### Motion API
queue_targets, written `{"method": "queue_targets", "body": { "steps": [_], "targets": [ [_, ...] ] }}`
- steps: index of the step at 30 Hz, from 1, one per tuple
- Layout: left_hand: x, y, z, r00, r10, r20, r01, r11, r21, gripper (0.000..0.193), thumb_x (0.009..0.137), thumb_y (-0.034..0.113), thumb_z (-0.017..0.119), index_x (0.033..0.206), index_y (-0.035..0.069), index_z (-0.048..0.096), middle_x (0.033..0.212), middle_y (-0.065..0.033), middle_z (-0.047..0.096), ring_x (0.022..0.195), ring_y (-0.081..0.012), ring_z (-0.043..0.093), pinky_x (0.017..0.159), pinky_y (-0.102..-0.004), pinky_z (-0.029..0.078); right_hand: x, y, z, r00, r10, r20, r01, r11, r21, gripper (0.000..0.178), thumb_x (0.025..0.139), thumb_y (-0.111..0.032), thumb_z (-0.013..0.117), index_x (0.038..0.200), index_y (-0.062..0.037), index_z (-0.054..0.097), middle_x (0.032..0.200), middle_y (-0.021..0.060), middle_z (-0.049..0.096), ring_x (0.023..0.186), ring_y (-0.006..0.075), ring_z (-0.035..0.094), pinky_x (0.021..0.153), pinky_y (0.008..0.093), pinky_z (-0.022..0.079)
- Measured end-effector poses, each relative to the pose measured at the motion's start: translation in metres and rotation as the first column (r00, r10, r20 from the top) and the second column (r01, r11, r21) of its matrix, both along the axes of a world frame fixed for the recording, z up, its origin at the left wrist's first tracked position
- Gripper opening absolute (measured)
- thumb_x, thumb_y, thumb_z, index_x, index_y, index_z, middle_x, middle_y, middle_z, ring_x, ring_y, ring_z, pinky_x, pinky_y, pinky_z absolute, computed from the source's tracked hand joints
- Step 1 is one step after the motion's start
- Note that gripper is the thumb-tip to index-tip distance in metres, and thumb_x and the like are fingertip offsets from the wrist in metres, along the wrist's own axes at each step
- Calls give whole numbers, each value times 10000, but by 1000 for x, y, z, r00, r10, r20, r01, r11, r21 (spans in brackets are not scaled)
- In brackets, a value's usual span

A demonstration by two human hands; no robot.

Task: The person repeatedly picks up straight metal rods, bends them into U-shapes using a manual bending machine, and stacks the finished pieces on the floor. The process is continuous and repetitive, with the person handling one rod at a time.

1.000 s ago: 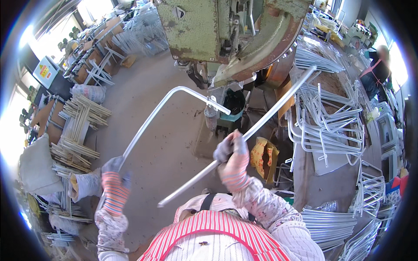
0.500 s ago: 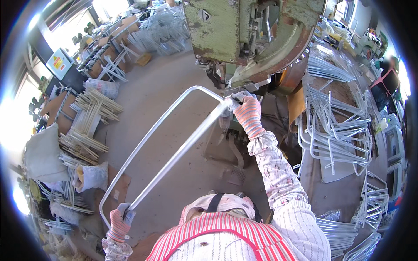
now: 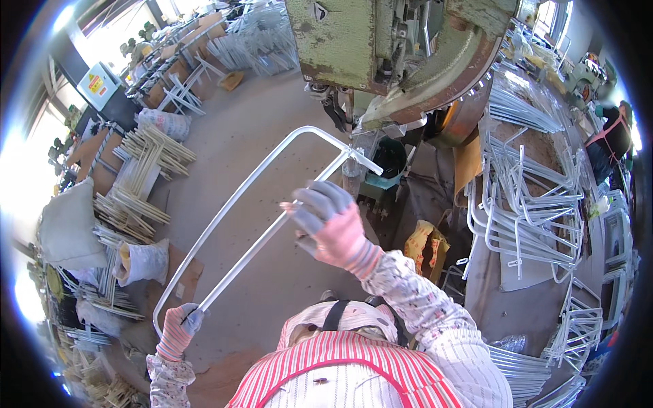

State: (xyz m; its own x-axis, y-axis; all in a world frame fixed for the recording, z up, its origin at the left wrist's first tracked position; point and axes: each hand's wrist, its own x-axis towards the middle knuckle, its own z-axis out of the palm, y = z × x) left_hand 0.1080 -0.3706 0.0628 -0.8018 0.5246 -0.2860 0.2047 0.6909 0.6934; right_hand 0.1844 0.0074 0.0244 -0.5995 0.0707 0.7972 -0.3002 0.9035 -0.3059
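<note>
Bent metal frame [image 3: 258, 183] runs from the press [image 3: 388, 47] ahead down-left; stacked frames [image 3: 530, 197] pile up right.

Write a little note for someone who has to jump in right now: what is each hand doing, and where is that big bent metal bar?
Left hand: gloved, closed around the lower end of the bent metal tube, low at the left.
Right hand: gloved, gripping the tube's straight leg near the middle.
Tube: a long bent frame piece; its far end lies right by the tooling of the green press machine.
Done: the tube is up at the machine, held in both hands.
Left: whether the end is seated under the tool cannot be told. Similar bent tubes are stacked in the rack on the right.
</note>
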Motion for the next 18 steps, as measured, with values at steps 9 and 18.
{"method": "queue_targets", "body": {
  "steps": [9, 18],
  "targets": [
    [6, 3, 18, 1000, 10, -4, -10, 999, -44, 205, 894, 163, 559, 847, 9, 687, 550, 31, 531, 503, -31, 456, 460, -213, 349, -43, 0, 2, 944, 68, 323, -174, 933, 314, 232, 649, -272, 707, 828, -150, 624, 733, 17, 578, 836, 221, 584, 935, 397, 413],
    [-3, 21, 32, 999, -37, -37, 32, 993, -117, 206, 875, 170, 574, 851, 0, 688, 548, -17, 555, 494, -78, 495, 470, -247, 385, -51, 11, -3, 899, 32, 437, -168, 946, 276, 247, 685, -335, 734, 842, -167, 643, 713, 19, 570, 773, 228, 593, 731, 387, 440]
  ]
}}
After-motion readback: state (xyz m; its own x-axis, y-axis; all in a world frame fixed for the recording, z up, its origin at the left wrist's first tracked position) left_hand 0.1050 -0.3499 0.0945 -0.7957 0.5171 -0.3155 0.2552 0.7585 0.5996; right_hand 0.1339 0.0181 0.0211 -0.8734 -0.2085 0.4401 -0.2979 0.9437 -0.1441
